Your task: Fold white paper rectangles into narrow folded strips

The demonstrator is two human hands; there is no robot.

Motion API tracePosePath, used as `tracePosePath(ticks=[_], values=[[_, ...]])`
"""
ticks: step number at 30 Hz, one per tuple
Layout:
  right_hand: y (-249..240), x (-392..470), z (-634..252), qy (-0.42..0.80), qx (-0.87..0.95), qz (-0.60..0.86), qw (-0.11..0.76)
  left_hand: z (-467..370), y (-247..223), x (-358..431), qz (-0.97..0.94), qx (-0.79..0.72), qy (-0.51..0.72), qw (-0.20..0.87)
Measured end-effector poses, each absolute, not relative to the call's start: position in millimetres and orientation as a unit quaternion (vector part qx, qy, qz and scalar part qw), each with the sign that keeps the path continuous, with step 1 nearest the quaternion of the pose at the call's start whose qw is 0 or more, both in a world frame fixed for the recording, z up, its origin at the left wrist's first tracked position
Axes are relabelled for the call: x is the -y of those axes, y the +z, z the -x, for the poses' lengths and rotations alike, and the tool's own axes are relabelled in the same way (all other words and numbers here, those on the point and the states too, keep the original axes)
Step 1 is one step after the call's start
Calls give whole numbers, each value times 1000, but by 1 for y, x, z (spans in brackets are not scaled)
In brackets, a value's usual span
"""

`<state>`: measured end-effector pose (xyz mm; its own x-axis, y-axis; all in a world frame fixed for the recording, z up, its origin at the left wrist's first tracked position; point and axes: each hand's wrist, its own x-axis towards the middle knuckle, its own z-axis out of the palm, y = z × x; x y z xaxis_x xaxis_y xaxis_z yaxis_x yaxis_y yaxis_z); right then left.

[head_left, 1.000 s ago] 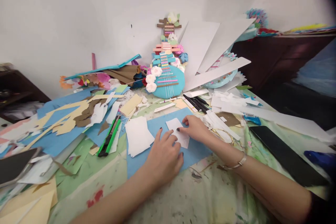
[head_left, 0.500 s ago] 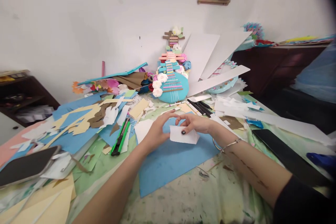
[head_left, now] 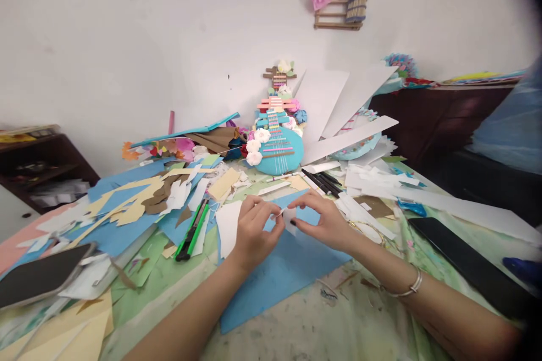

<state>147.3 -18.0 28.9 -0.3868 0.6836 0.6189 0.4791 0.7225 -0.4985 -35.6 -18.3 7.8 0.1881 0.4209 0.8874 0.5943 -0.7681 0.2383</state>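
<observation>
Above a blue sheet (head_left: 271,293) on the table, a small white paper piece (head_left: 289,220) is between my two hands. My left hand (head_left: 258,229) pinches its left edge between thumb and fingertips. The thumb and index finger of my right hand (head_left: 324,220) are at its right side, a dark nail showing on the thumb; the other fingers are curled. Part of the paper is hidden by the fingertips. White paper (head_left: 228,225) lies just left of my left hand.
A green cutter (head_left: 192,231) lies left, amid paper scraps (head_left: 127,197). Black pens (head_left: 324,180) and a blue paper instrument (head_left: 282,152) stand or lie behind. A phone (head_left: 42,273) is at far left, a long black object (head_left: 470,265) at right.
My left hand has closed on the paper's edge. The paper has turned and shows as a narrower piece. The bracelet sits further down the right forearm, and the view has tilted up slightly.
</observation>
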Motion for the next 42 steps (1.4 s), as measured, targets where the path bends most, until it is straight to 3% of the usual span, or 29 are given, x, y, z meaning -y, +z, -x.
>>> tracePosePath(ticks=[3, 9, 15, 18, 25, 42], values=[[25, 25, -146, 91, 798, 385, 454, 33, 6, 22, 766, 297, -563, 94], [12, 30, -166, 58, 823, 304, 476, 39, 5, 28, 837, 223, -500, -1], [-18, 38, -190, 53, 887, 272, 369, 49, -6, 35, 935, 158, -316, 39], [-22, 38, -192, 67, 908, 266, 316, 47, -10, 34, 954, 170, -246, -19], [-16, 32, -194, 99, 912, 272, 289, 34, -14, 32, 880, 323, -284, -203], [-14, 25, -200, 246, 901, 269, 237, 35, -14, 24, 879, 286, -241, -295]])
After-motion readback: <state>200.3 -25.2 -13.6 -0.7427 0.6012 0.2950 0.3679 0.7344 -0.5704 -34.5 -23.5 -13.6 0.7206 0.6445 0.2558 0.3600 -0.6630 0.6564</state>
